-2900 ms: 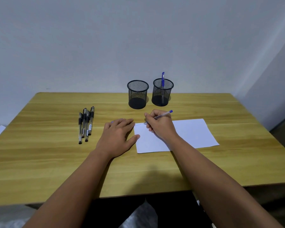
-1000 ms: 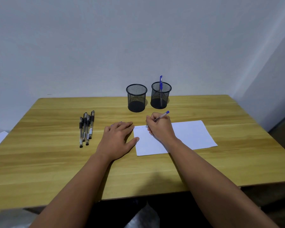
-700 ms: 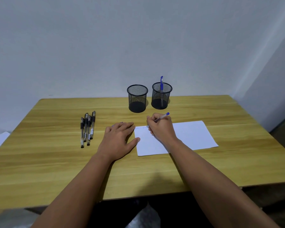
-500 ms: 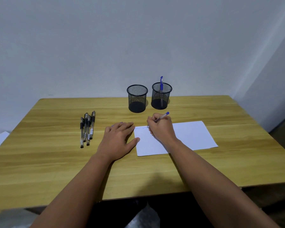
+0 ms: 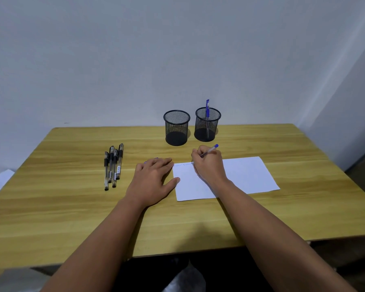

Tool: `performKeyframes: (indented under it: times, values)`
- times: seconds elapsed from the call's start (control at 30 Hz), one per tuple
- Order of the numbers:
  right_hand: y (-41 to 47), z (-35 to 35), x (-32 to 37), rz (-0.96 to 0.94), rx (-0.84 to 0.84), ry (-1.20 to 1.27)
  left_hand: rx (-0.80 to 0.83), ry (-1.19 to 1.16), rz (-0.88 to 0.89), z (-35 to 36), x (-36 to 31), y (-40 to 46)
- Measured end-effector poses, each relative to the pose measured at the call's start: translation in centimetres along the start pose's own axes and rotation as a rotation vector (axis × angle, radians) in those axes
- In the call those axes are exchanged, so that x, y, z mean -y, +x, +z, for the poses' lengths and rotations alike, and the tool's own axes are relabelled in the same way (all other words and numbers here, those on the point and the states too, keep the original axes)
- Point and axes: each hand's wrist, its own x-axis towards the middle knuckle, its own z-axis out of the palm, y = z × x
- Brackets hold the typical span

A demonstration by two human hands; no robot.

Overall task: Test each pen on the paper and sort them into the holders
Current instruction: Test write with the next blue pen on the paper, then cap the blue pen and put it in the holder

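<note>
Blue pen (image 5: 209,151) is gripped in the right hand (image 5: 208,165), marking the paper's (image 5: 247,175) far-left corner; left hand (image 5: 153,180) lies flat beside it. Four pens (image 5: 113,165) wait untested leftward. Farther back, one holder (image 5: 207,124) holds a pen, the other holder (image 5: 176,127) none.

Plain pale wall (image 5: 135,60) behind a wooden table (image 5: 51,218), meeting a side wall (image 5: 350,123) at the right; dark underneath the table.

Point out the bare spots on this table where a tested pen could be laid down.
Bare wood lies right of the paper, along the near table edge, and left of the black pens. It is crowded between the left hand, the right hand and the two holders.
</note>
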Motion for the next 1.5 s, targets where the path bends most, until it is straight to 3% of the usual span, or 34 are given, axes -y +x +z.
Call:
performKeyframes:
  times: [0.17,0.37,0.63,0.73,0.83,0.9,0.97,1.1,1.23,1.4,1.5]
  values:
    - [0.5,-0.5,0.5,0.154,-0.090,0.200,0.002,-0.007,0.005,0.0,0.1,0.1]
    - [0.9,-0.5,0.8,0.174,-0.092,0.267,0.003,0.006,0.011,0.1,0.3,0.1]
    - [0.5,-0.7,1.7,0.166,0.054,0.285,-0.038,-0.016,0.027,0.1,0.1,0.1]
    - [0.4,-1.3,3.6,0.101,0.074,0.337,-0.159,-0.090,0.070,-0.4,-0.1,-0.1]
    - [0.8,-2.4,5.6,0.032,0.041,0.350,-0.341,-0.098,0.005,-1.3,0.6,0.3]
    - [0.8,-3.2,6.4,0.022,0.027,0.304,-0.300,-0.012,-0.113,-2.0,1.4,0.8]
    - [0.6,-3.9,6.8,0.048,0.042,0.263,-0.158,0.080,-0.241,-2.7,1.9,1.3]
    - [-0.5,-5.0,6.9,0.115,0.120,0.307,-0.076,0.114,-0.275,-3.0,2.5,1.7]
    - [-1.8,-5.8,5.8,0.092,0.145,0.257,-0.114,0.005,-0.245,-3.4,2.4,1.7]
    - [-2.9,-6.5,5.6,0.056,0.283,0.224,-0.133,-0.355,-0.220,-4.4,0.5,1.5]
    - [-3.3,-6.4,5.8,0.047,0.274,0.204,-0.115,-0.412,-0.207,-5.0,-0.7,1.3]
